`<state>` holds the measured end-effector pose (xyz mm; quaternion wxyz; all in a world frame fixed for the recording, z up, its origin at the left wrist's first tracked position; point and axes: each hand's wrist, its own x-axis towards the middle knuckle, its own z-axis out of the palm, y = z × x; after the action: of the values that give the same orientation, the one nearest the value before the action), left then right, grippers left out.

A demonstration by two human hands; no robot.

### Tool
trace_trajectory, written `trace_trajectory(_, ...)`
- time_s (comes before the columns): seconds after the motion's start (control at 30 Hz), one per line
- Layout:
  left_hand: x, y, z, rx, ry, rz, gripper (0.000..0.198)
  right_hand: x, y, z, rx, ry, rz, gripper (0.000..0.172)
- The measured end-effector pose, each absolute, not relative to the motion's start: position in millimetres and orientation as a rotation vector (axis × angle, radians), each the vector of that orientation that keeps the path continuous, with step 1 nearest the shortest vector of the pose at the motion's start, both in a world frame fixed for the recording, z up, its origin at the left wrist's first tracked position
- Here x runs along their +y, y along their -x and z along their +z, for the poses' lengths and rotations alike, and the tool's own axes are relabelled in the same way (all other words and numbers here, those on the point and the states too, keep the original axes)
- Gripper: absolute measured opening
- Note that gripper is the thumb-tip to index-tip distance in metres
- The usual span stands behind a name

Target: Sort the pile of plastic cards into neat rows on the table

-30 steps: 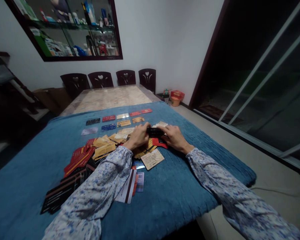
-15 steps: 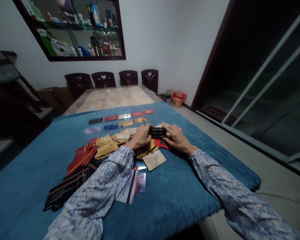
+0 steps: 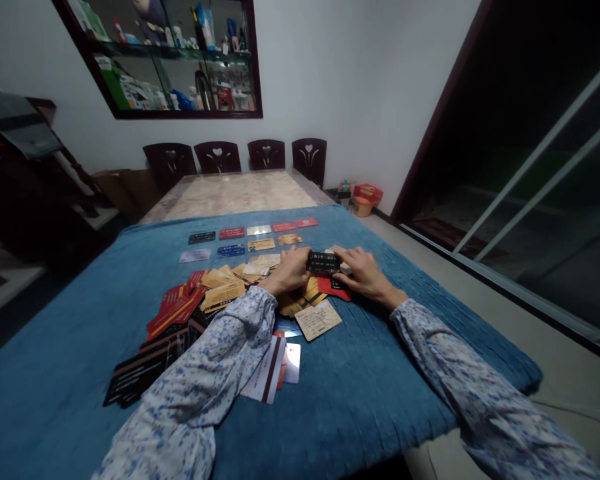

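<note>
Between both hands I hold a black card [image 3: 324, 262] with pale lettering; whether other cards sit behind it I cannot tell. My left hand [image 3: 291, 270] grips its left end, and my right hand [image 3: 363, 272] grips its right end. Below the right fingers lies a red card [image 3: 334, 289], partly covered. Close to my left wrist, yellow cards [image 3: 223, 293] overlap red cards [image 3: 175, 308] and black cards [image 3: 139, 375] in a spread pile. A beige card [image 3: 319, 320] rests in front of the hands. Nearer me, a striped white card [image 3: 266, 375] overlaps other cards, partly under my left sleeve.
Past the pile, single cards lie in rows, among them a blue card [image 3: 231, 251] and a dark card [image 3: 201, 237]. A blue cloth [image 3: 380, 393] covers the near part of the table [image 3: 245, 190]. Dark chairs [image 3: 217, 157] stand at its far end.
The whole view has shifted slightly, so the scene sits farther right. Both hands keep hold of the black card, which appears tilted a little differently.
</note>
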<state>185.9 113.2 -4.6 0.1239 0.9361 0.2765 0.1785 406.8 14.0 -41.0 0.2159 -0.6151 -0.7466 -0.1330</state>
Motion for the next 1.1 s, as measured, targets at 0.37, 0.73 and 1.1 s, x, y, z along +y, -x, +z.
trace_trajectory(0.37, 115, -179, 12, 0.851, -2.896, 0.345, 0.036, 19, -407, -24, -2.19, 1.732, -0.375, 0.05)
trace_trajectory(0.73, 118, -151, 16, 0.971, -2.874, 0.274, 0.032, 48, -392, -10, -2.332, 1.664, -0.178, 0.051)
trace_trajectory(1.1, 132, -107, 31, 1.232, -2.759, 0.187, 0.037, 94, -353, -1, -2.418, 1.54, -0.025, 0.055)
